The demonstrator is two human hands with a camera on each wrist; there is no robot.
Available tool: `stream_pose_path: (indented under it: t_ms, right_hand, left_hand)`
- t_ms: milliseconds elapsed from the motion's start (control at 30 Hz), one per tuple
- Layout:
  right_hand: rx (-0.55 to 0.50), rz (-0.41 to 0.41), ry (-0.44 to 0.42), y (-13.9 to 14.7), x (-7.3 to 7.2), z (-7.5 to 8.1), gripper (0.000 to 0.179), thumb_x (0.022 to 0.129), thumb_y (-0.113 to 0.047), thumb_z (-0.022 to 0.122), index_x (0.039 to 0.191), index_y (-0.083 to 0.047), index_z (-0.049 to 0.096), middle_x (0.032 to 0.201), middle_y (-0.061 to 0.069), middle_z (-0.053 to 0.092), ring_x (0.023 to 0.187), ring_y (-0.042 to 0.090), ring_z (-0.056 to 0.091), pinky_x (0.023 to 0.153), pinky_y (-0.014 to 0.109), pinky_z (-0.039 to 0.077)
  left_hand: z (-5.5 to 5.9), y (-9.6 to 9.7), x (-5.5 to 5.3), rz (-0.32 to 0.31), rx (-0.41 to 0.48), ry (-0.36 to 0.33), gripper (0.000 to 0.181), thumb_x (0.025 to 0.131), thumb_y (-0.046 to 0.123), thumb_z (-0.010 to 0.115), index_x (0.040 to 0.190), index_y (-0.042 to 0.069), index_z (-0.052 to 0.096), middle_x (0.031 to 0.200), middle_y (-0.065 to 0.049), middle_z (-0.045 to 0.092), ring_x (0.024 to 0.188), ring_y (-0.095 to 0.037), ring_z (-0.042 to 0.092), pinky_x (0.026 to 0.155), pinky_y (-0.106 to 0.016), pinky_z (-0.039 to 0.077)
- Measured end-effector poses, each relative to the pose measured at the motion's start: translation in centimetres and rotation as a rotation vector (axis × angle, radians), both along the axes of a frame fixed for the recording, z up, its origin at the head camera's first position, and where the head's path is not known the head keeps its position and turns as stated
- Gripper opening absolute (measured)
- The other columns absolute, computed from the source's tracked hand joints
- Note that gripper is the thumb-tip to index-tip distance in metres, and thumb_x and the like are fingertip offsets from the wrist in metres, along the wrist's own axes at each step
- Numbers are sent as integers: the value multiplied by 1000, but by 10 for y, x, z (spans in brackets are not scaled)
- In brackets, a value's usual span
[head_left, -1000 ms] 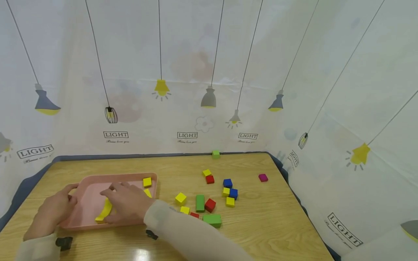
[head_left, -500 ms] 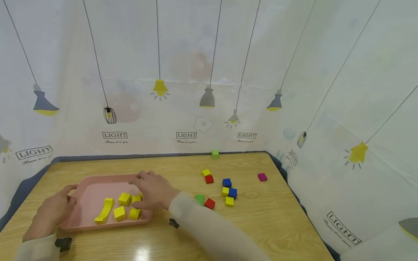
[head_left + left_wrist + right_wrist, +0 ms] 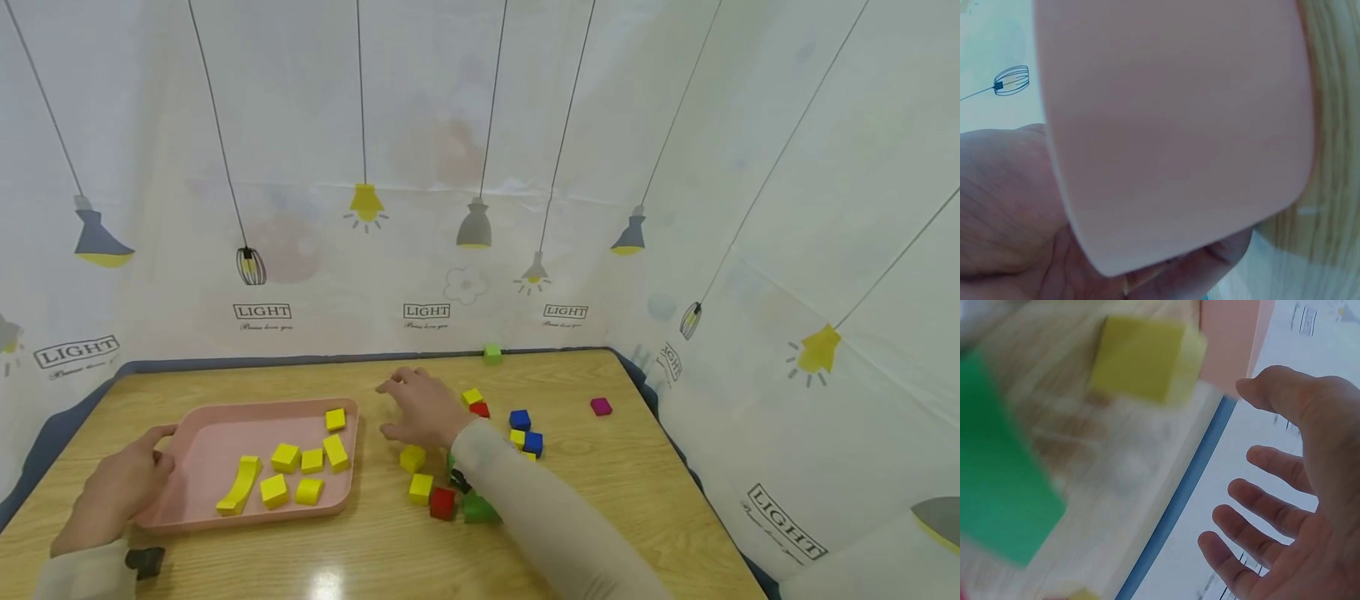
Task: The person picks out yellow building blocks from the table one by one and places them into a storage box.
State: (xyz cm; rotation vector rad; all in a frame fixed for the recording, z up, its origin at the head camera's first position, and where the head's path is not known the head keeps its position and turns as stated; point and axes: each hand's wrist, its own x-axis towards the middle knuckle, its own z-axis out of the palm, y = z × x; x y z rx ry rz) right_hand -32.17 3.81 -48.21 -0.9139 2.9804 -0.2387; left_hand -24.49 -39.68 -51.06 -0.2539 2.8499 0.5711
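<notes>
My left hand [image 3: 127,479] grips the left end of a pink tray [image 3: 213,450]. In the left wrist view, the tray's outer wall [image 3: 1172,125] lies between the thumb side and the curled fingers. Several yellow blocks sit in the tray, among them a long curved block [image 3: 240,485] and a cube [image 3: 336,419]. My right hand [image 3: 427,408] is over the table right of the tray, fingers spread and holding nothing. Near it are a yellow cube [image 3: 412,458] and another yellow block [image 3: 421,489]. The right wrist view shows the spread fingers beside a yellow block [image 3: 1141,359].
Under and beside the right forearm lie a red cube [image 3: 442,503] and a green block [image 3: 478,508]. Farther right are blue cubes [image 3: 520,419], more yellow blocks and a magenta block [image 3: 601,407]. A light green cube [image 3: 492,354] stands at the table's back edge.
My right hand has moved from over the tray rightward out to the table, leaving the yellow blocks in the tray uncovered. The left hand stays on the tray's edge.
</notes>
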Motion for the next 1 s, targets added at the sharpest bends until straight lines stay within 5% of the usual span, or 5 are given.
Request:
stream_pose_path:
  t_ms: [433,1000]
  right_hand:
    - [-38,-121,-32,60,-26,-10,58,106,-40,84,159,-20,71,164,8,66,151,32,62,124,52,57]
    - [-82,-187,-141,103,-36,-21,44,106,-22,84,147,-10,78,144,14,71,127,29,67,119,48,58]
  left_hand:
    - [-4,-3,-3,-3,-11,9,61,114,12,52,167,-12,34,124,-40,69,91,-38,65,75,-46,53]
    - [-2,-4,-2,1,5,0,62,114,13,51,168,-11,32,121,-37,69,92,-37,64,76,-47,52]
